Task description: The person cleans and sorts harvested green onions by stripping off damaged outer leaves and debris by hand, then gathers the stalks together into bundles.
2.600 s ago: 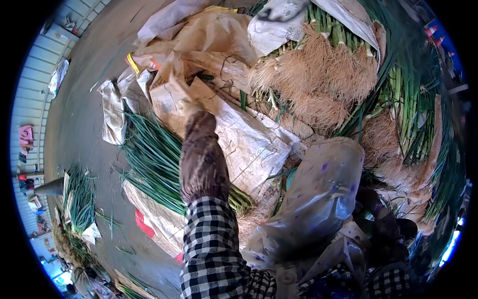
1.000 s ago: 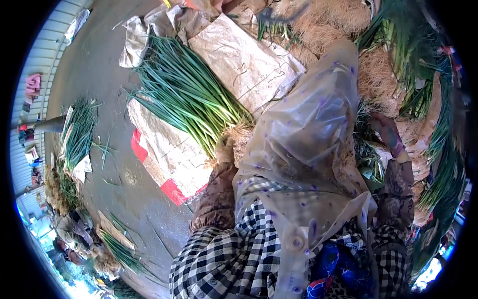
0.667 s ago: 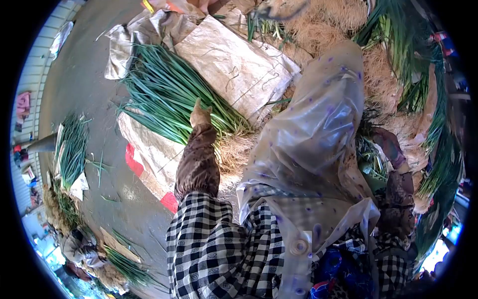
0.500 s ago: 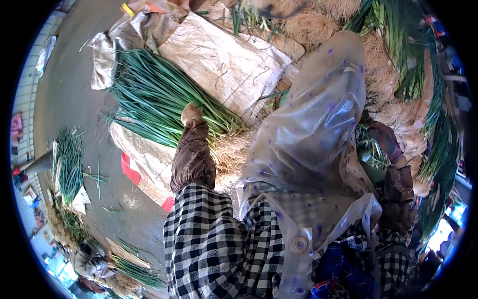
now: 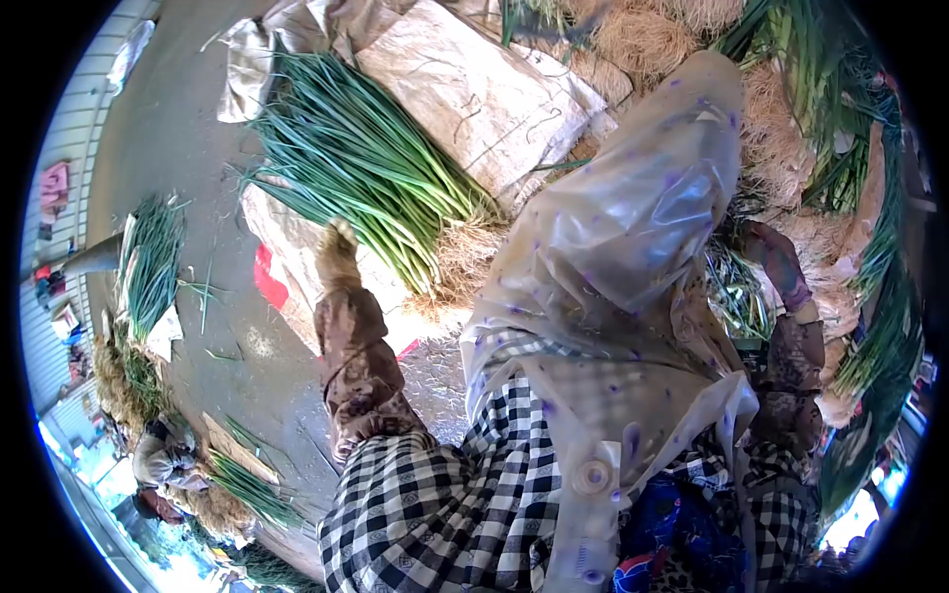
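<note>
A large bundle of green onions lies on pale woven sacking, its leaves pointing up and left and its roots toward me. My left hand, in a light-coloured glove, is at the lower left edge of the leaves. Its fingers point toward the bundle, look slightly apart and hold nothing that I can see. Beyond my plastic-covered knee, my right hand, in a purplish patterned glove, is beside loose green onion stalks. Its fingertips are hard to make out against the dark greens.
A clear plastic apron covers my raised leg. More green onions and root clumps are piled at the right and top. Another bundle lies on the concrete floor at left; a person is at lower left.
My left hand has moved off the top of the bundle, down and left to its edge. The view has shifted slightly. My right hand stays in nearly the same place.
</note>
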Motion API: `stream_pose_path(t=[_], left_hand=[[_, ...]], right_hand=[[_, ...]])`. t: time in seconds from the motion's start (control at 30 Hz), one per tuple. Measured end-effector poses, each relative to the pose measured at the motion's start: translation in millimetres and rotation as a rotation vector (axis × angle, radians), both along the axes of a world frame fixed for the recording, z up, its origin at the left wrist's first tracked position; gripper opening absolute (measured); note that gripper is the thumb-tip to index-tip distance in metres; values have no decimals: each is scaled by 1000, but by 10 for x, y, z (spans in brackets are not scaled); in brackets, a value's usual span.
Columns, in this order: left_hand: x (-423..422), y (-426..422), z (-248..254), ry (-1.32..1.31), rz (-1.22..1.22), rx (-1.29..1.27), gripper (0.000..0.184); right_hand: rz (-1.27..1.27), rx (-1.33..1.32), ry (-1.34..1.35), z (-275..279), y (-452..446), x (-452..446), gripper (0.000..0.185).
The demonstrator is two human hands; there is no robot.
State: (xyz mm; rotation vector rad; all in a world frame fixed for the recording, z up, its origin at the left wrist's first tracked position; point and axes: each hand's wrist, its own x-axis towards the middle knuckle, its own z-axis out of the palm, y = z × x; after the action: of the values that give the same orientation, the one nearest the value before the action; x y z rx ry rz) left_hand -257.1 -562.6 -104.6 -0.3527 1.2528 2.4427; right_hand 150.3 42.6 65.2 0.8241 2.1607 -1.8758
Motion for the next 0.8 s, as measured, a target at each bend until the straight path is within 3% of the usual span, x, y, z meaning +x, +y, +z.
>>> stream_pose_path(t=[0.03, 0.1, 0.13, 0.2, 0.27, 0.3, 0.4, 0.43, 0.53, 0.57, 0.67, 0.73, 0.8], left_hand=[[62, -104, -295, -70, -15, 80, 25], [348, 286, -243, -226, 82, -269, 21], [363, 297, -521, -275, -52, -289, 21], [336, 483, -1060, -280, -180, 80, 19], [192, 803, -1358, -57, -374, -728, 46], [121, 963, -1505, -15, -460, -1111, 62], [267, 1896, -667, -270, -582, -1540, 86], [225, 1958, -875, -290, -639, -1605, 104], [331, 2107, -1151, -321, -708, -1627, 101], [419, 2099, -1240, -322, -689, -1591, 100], [688, 2053, -1420, -349, -593, -1454, 98], [843, 2021, -1512, -376, -515, -1379, 96], [967, 1952, -1751, -331, -434, -1476, 94]], right_hand=[[-24, 139, -49, 99, -172, -136, 53], [32, 159, -29, 133, -227, -164, 52], [61, 168, -23, 127, -230, -162, 52], [63, 161, 3, -46, -163, -71, 59], [44, 169, -9, -114, -122, 38, 63], [-77, 45, 121, -215, -107, 157, 72], [-63, 188, 49, -119, -172, 207, 68], [-71, 155, 30, -116, -197, 209, 63], [-91, 57, -42, -116, -209, 304, 46], [-114, 107, 3, -127, -287, 269, 43], [-10, 346, -277, -25, -394, 40, 42], [7, 425, -326, 8, -476, -121, 42], [76, 490, -390, 80, -483, -235, 41]])
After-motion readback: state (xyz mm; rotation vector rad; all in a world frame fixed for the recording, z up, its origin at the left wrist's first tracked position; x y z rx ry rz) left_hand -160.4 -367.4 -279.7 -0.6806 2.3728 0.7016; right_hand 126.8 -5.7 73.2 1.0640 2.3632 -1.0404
